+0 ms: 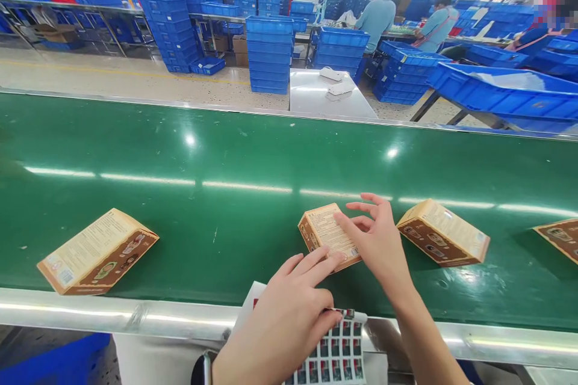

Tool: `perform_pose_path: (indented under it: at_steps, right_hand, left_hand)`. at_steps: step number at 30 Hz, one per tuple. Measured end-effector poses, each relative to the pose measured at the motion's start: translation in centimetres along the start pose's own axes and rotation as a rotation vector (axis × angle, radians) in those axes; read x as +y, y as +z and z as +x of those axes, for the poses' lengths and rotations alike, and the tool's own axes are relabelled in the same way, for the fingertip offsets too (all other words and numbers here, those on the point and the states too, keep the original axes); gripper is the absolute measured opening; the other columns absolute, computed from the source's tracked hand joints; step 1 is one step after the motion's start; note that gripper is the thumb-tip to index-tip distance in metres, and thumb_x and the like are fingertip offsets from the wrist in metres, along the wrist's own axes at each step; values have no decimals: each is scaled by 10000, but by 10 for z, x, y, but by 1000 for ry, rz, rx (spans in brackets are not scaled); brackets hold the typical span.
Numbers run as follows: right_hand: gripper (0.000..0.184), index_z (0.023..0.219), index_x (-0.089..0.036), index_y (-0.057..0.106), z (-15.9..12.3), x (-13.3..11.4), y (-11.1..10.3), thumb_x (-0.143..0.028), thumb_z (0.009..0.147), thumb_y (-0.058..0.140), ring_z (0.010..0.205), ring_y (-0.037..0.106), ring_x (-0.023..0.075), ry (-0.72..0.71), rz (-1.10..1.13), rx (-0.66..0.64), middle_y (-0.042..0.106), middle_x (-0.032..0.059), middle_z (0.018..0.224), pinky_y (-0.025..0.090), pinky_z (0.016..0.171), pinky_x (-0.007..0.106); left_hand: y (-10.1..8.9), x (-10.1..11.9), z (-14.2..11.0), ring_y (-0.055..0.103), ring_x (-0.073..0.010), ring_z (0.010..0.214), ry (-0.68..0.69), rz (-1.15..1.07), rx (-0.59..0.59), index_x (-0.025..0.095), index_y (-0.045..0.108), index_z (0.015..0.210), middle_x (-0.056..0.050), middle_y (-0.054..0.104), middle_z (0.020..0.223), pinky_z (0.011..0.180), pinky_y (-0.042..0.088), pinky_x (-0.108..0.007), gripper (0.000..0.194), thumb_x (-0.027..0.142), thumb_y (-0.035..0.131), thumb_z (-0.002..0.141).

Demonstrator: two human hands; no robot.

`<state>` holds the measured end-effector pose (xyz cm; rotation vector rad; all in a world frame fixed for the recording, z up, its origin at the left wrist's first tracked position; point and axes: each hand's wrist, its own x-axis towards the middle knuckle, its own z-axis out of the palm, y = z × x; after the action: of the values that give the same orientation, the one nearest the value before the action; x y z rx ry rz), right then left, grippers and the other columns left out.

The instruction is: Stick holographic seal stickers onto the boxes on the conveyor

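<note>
A small tan carton lies on the green conveyor belt near its front edge. My right hand rests on the carton's right side with its fingers spread, open. My left hand lies over a sheet of small stickers on the belt's metal rim, with two fingers stretched out onto the carton's near corner. Another carton lies to the left. A third carton lies to the right.
A further carton shows at the right edge of the belt. Beyond the belt stand a white table, stacks of blue crates and a tilted blue bin. Several seated people work at benches in the back.
</note>
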<state>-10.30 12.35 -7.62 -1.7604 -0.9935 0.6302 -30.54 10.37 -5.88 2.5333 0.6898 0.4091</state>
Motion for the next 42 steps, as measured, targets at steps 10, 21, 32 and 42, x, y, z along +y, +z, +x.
perform_pose_path:
  at_steps: [10,21,32,42]
  right_hand:
    - [222,1104,-273,648,-22,-31,-38,-413,939,596,983,679,227,-431,-261,-221,724,43,1051,540,705,313]
    - [211,1164,-266,589,-64,-41,-12,-187,969,602,1041,638,195,-737,-263,-712,681,42,1112,543,891,335]
    - [74,945,-274,583,-64,-41,1,-215,980,556,1161,613,202,-644,-146,-625,646,35,1242,533,952,354]
    - [224,1123,-287,626,-51,-25,33,-432,957,588,1189,597,251,-214,65,-568,633,58,1287,542,948,422]
  left_hand:
    - [-36,1,-24,663,-150,731,-327,-167,44,223,678,868,32,711,820,649,470,-275,192,287,557,1003]
    - [-44,-2,-47,669,-144,740,-477,-185,15,221,685,857,47,736,838,653,423,-250,181,301,587,988]
    - [-70,-25,-91,697,-206,968,-545,-128,227,273,734,810,14,773,1032,843,542,-322,234,371,588,965]
    - [-85,-68,-198,485,-354,1386,-683,42,365,310,778,837,16,562,1486,1112,448,-555,243,499,636,898]
